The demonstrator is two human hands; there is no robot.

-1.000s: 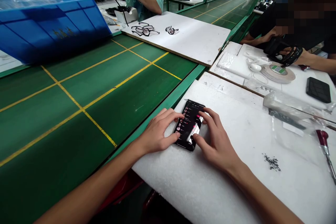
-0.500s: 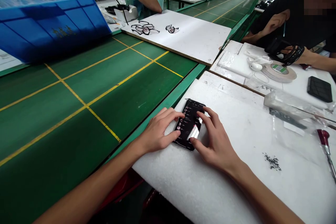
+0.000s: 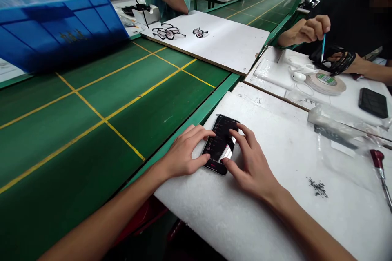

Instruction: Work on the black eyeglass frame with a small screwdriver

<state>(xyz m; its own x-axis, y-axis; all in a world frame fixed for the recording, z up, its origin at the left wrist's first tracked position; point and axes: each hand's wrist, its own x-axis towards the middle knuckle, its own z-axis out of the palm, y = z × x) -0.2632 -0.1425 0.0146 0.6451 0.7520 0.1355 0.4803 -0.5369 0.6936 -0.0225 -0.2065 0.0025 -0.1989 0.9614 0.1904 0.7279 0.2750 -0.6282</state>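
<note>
A black smartphone [image 3: 221, 138] lies face up on the white foam sheet [image 3: 196, 200], at the end nearest me. Its screen is dark, with faint rows, a small red mark near the bottom and a white reflection. From the left, my left hand [image 3: 185, 153] grips the phone's edge with thumb and forefinger. My right hand [image 3: 252, 161] holds the opposite edge, its thumb by the lower corner and its fingertips higher up. To the right of that hand is a small scatter of tiny dark pieces [image 3: 317, 187], too small to name.
Left runs a green belt [image 3: 147, 122] with yellow lines; a blue bin [image 3: 61, 28] stands beyond. Several glasses frames [image 3: 168, 31] lie on a white board [image 3: 226, 45]. At right are a red-handled screwdriver [image 3: 379, 167], plastic bags [image 3: 343, 151], a tape roll [image 3: 326, 82] and two co-workers.
The phone's screen has dimmed and a red mark has appeared near its bottom. The belt's yellow lines shifted slightly right. The right co-worker's hand brought a blue stick to a black item.
</note>
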